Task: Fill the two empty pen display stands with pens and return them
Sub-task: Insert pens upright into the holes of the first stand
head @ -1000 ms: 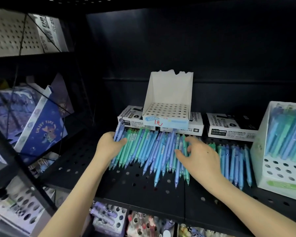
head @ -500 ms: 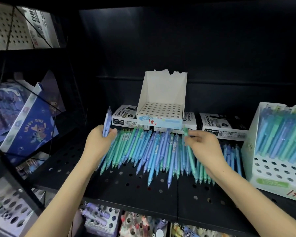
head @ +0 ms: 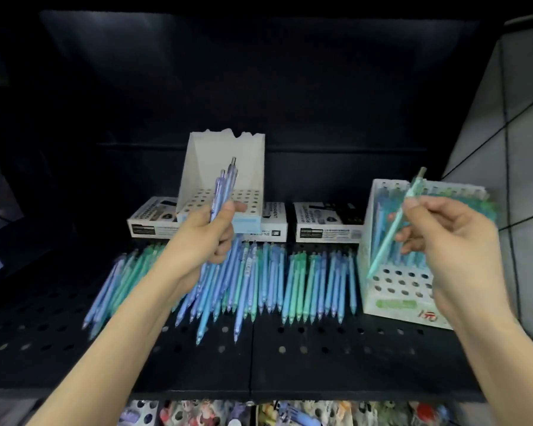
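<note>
Well above shelf [head: 290, 358], left hand [head: 203, 238] round purple pens [head: 223, 186], right hand [head: 453, 238] round green pen [head: 381, 253]

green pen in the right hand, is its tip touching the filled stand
Cannot tell. In the head view the green pen, pinched by the right hand, overlaps the left edge of the filled stand, but one view shows neither contact nor gap.

You face a black metal shelf [head: 290, 358] punched with rows of round holes, with a seam running down its middle. Behind it a dark back panel [head: 259, 87] rises into shadow, faintly lit near the top. On your right is a pale grey tiled surface [head: 523, 118] with dark joints. Blurred colourful goods [head: 197, 413] show below.
</note>
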Tool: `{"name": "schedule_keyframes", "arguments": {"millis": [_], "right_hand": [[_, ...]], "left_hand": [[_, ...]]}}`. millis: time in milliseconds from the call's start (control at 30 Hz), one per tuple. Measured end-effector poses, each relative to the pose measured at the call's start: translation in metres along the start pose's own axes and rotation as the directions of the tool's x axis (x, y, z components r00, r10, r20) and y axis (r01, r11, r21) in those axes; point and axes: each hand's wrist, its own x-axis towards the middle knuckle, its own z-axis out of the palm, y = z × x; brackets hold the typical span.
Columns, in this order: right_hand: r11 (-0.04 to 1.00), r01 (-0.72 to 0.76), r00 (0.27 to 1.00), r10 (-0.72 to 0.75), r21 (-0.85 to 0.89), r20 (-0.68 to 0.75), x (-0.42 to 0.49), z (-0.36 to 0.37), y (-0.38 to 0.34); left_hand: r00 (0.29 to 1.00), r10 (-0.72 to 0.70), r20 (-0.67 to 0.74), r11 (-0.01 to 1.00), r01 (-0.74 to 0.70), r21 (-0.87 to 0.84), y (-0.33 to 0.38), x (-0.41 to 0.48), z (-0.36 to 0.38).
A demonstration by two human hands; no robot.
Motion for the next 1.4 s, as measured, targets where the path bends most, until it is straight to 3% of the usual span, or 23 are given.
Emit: {"name": "schedule_keyframes", "arguments": {"millis": [167,400,667,1000,1133,1233,1400], "right_hand": [[0.991,0.124,0.981,-0.129,-0.047,-0.144,0.006,-0.026,0.003],[0.971,0.138,0.974,-0.168,-0.195,-0.151,0.008,-0.012,0.025],[0.898,0.179,0.964,-0.242,-0.403,-0.110,0.012,-0.005,0.028],[0.782,0.180,0.975,-0.223,-0.597,0.002,0.004,0.004,0.054],[0.722,0.231,0.927,-0.367,-0.652,-0.078,-0.001,0.008,0.053],[0.748,0.300,0.898,-0.430,-0.592,-0.089,-0.010,0.016,0.039],[0.911,0.220,0.975,-0.219,-0.350,0.044,-0.013,0.029,0.018]], "left_hand": [[0.981,0.021,0.192,0.998,-0.009,-0.066,0.004,0.001,0.052],[0.973,0.079,0.217,0.987,-0.045,-0.156,0.005,0.013,0.089],[0.963,0.033,0.266,0.993,-0.001,-0.119,-0.004,0.011,0.094],[0.957,0.025,0.290,0.996,0.000,-0.086,-0.005,0.001,0.098],[0.951,0.034,0.306,0.997,-0.008,-0.083,-0.005,-0.001,0.098],[0.939,0.059,0.340,0.996,-0.033,-0.081,-0.006,-0.002,0.100],[0.875,0.133,0.466,0.989,-0.085,-0.122,-0.003,-0.008,0.103]]}}
